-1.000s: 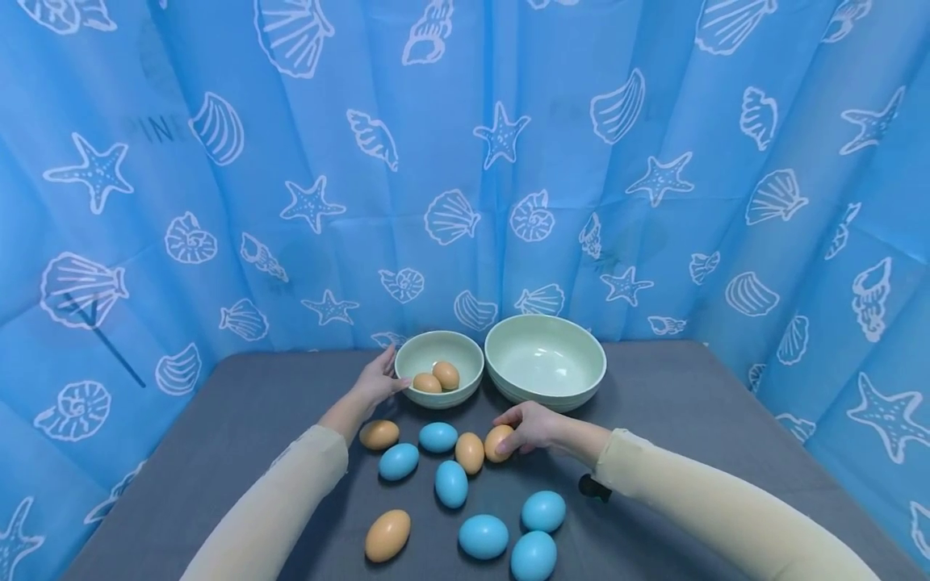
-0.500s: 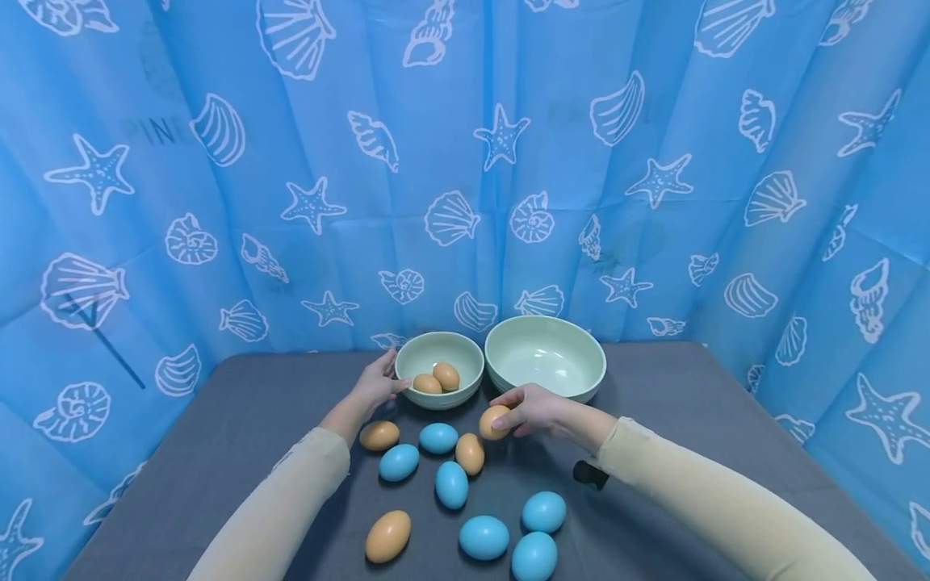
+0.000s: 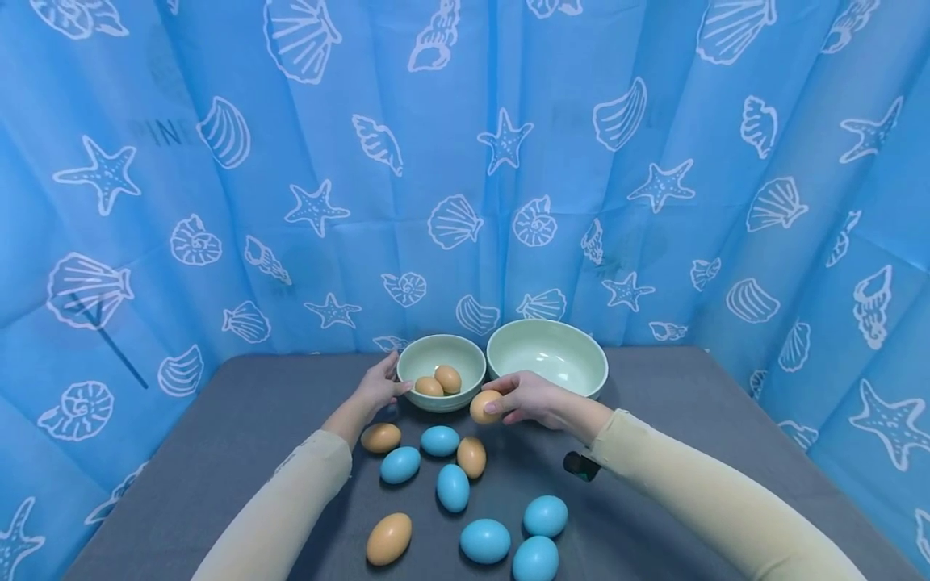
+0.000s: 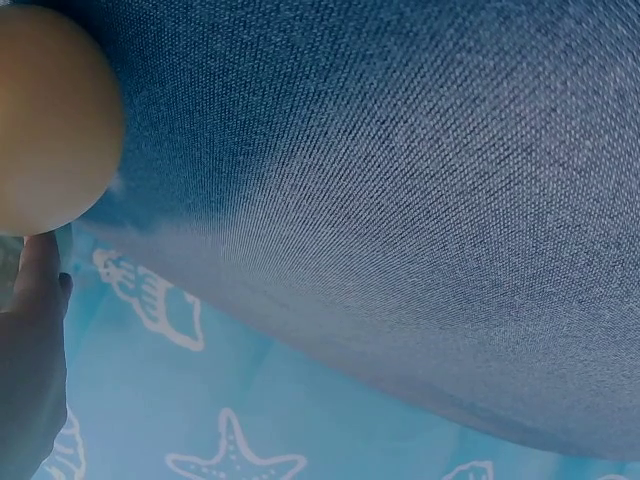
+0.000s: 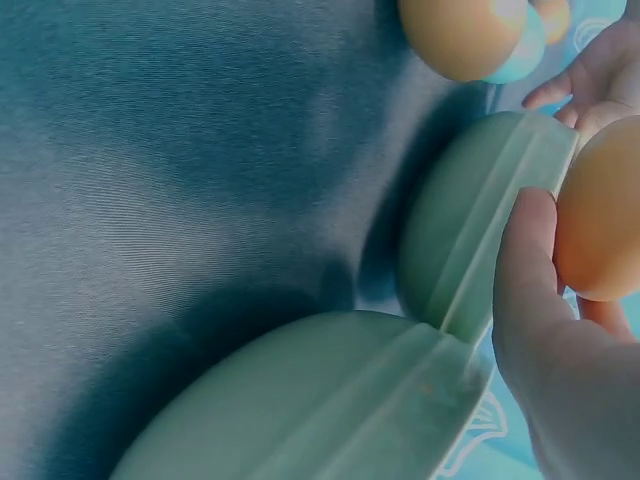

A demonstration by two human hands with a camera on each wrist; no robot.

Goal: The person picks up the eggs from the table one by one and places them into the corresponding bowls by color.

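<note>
Holds a tan egg (image 3: 478, 408) above the grey table (image 3: 182, 468), pinched between thumb and fingers of the right hand (image 3: 534, 398), near the front right rim of the small green bowl (image 3: 436, 351) and in front of the larger green bowl (image 3: 541, 347). Presents the egg almost round to the head camera, partly behind the thumb, and cut by the frame edge in the right wrist view; cannot tell the direction of its long axis or narrow end. Reaches in with the right forearm from lower right, slanting forward and leftward in a cream sleeve (image 3: 697, 476). Rests the left hand (image 3: 375, 386), spread, against the left side of the small green bowl, thumb toward the near rim. Shares the scene with a pair of tan eggs (image 3: 447, 378) inside that bowl, plus three loose tan eggs (image 3: 388, 539) and six blue eggs (image 3: 485, 541) on the table, lying variously crosswise, fore-and-aft and aslant.
</note>
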